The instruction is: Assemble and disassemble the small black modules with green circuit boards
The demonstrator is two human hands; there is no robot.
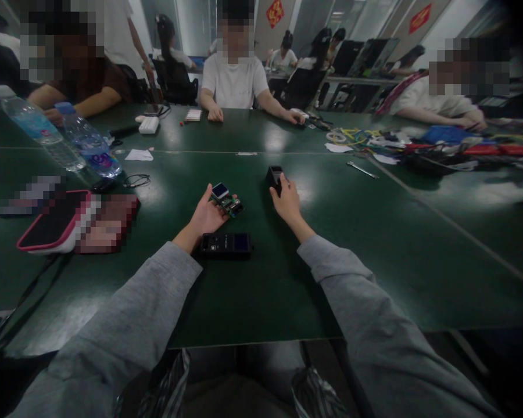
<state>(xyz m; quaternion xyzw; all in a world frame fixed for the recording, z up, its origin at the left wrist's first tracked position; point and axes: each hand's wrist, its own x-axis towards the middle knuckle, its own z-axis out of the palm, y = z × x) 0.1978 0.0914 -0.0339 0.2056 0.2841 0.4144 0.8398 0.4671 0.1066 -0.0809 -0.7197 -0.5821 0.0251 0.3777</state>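
A small green circuit board (232,204) with a little screen is held in my left hand (207,215), thumb at its edge and fingers beneath it. My right hand (287,202) has its fingers around a black box-shaped device (273,172), which is on or just over the table; its lower part is hidden by the hand. Just below my left hand lies a second black handheld device (226,245), flat, with a dark screen at its right end and small controls at its left.
Two plastic bottles (91,148), a red-edged case (54,220) and a reddish flat item (108,223) are to the left on the green table (261,302). A wrench (362,169) and tangled cables (375,142) lie at the right. People sit across the table.
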